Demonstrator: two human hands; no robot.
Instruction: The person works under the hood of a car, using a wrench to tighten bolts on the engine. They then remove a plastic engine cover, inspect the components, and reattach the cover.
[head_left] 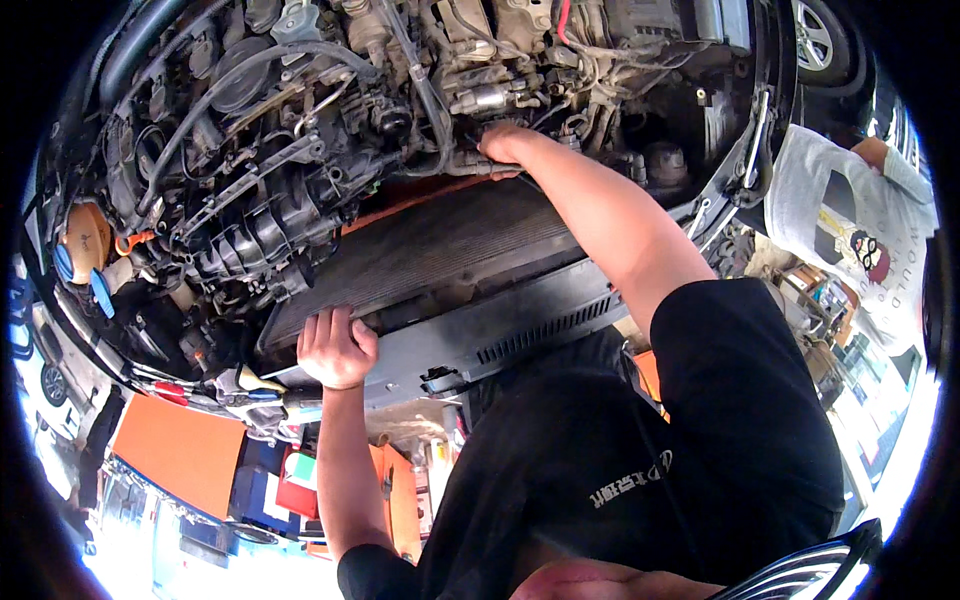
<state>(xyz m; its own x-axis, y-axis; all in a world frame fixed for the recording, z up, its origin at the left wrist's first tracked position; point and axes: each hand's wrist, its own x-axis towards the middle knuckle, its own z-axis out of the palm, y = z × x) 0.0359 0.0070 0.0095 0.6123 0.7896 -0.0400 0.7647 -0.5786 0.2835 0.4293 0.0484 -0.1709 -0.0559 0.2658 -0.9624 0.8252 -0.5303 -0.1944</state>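
Observation:
My left hand [338, 347] lies on the front panel [550, 300] of an open car engine bay. Its fingers bend over the panel's inner edge beside the radiator [430, 255], and the thumb sits apart on the right. My right arm stretches across the radiator, deep into the engine bay. At its end, my right hand [503, 142] is down among dark hoses and pipes, close to a silvery cylindrical part [480, 98]. Most of its fingers are hidden there, so what they touch does not show. A black ribbed intake manifold [250, 240] fills the left side.
An orange-brown reservoir [88, 240] with blue caps is at the far left. An orange-topped cart [180, 450] stands lower left. Another person in a grey printed shirt [845, 225] is at the right, near a car wheel [815, 40]. A red cable [563, 22] runs at the top.

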